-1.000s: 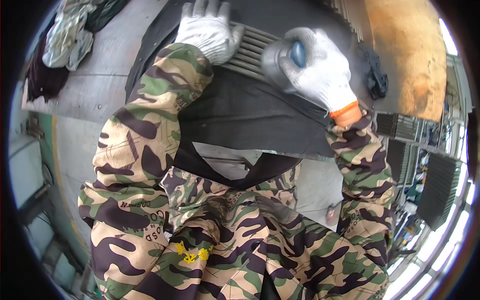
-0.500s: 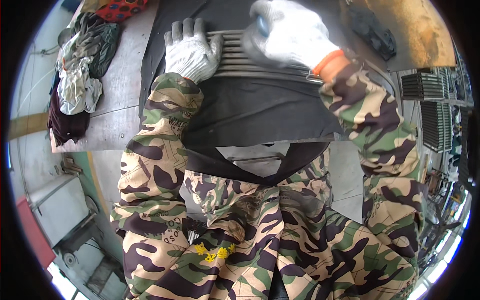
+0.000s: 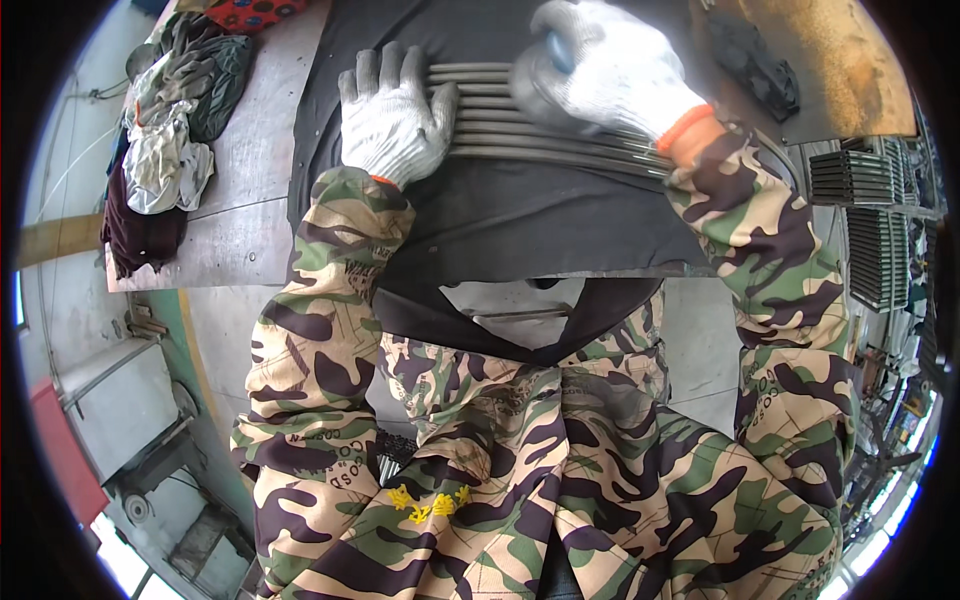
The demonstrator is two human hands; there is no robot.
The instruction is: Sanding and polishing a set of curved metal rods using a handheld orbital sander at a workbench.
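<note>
Several metal rods (image 3: pixel 485 114) on my feed, running rightward from the left grip (image 3: pixel 397 118) | left: flat, fingers apart, probably steadying them | right grip (image 3: pixel 625 75): clamped on a blurred blue thing (image 3: pixel 560 52) above the rods | black cloth (image 3: pixel 530 225) beneath both, perhaps shielding the table (image 3: pixel 250 180)

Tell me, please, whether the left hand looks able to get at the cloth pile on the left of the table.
Probably yes: the left hand is spread open, and only black cloth and grey tabletop show between it and the cloth pile.
</note>
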